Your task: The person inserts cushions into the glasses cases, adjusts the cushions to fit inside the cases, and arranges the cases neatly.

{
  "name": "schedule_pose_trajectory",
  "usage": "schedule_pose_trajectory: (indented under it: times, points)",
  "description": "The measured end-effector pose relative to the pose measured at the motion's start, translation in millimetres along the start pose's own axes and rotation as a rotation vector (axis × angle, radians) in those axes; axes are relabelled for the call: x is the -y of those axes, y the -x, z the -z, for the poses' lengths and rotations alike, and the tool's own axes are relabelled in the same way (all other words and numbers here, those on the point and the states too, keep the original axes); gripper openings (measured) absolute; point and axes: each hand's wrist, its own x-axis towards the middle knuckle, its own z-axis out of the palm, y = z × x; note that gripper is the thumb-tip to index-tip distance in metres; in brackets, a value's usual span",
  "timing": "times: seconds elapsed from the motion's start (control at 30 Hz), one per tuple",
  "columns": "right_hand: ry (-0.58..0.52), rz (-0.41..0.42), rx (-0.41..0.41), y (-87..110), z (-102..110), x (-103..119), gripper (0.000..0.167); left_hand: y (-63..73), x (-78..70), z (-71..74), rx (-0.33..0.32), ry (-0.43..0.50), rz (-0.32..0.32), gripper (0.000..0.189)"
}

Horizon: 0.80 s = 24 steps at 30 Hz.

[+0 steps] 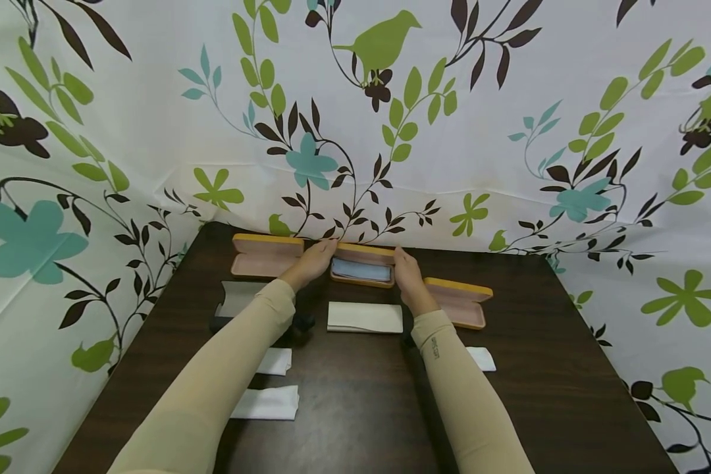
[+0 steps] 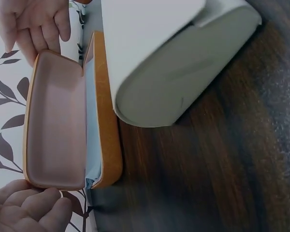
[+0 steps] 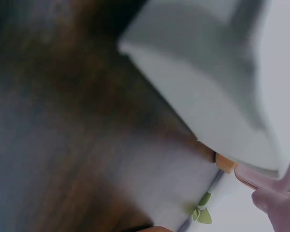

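An orange glasses case (image 1: 363,253) with a pink lining stands open at the back middle, a folded blue cloth (image 1: 361,270) lying in it. My left hand (image 1: 315,261) touches the left end of its raised lid (image 2: 55,125), fingers loosely bent. At the lid's other end, my right hand (image 1: 410,276) rests its extended fingers against the edge. Just in front lies a closed off-white case (image 1: 364,317), large in the left wrist view and blurred in the right wrist view. Part of the right hand (image 3: 282,212) shows at that view's lower right corner.
Two more open orange cases stand left (image 1: 266,255) and right (image 1: 459,303). Nearer on the left are an open grey case (image 1: 239,299) and white cloths (image 1: 266,403); another white cloth (image 1: 481,359) lies beside the right forearm. A patterned curtain (image 1: 355,118) hangs behind the dark table (image 1: 355,408).
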Motion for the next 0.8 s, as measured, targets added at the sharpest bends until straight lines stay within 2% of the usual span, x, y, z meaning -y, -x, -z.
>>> schedule_pose_trajectory:
  times: [0.13, 0.3, 0.5, 0.73, 0.8]
  points:
    - [0.017, 0.019, -0.016, 3.1, 0, -2, 0.067, 6.9, -1.0, -0.2, 0.003, -0.008, -0.001, 0.079]
    - [0.066, 0.011, -0.027, 8.3, 0, -3, 0.076, 17.0, -0.3, 0.0, 0.016, -0.041, 0.004, 0.082]
    - [0.168, 0.055, -0.063, 15.1, -2, -4, 0.072, 22.9, 0.0, 1.8, 0.034, -0.052, -0.021, 0.082]
    - [0.335, 0.082, -0.046, 23.1, -4, -7, 0.068, 35.0, -2.2, 0.4, 0.035, -0.203, -0.013, 0.083]
    - [0.323, 0.064, -0.031, 25.3, -4, -9, 0.065, 38.6, -3.0, -1.0, 0.046, -0.246, -0.014, 0.078]
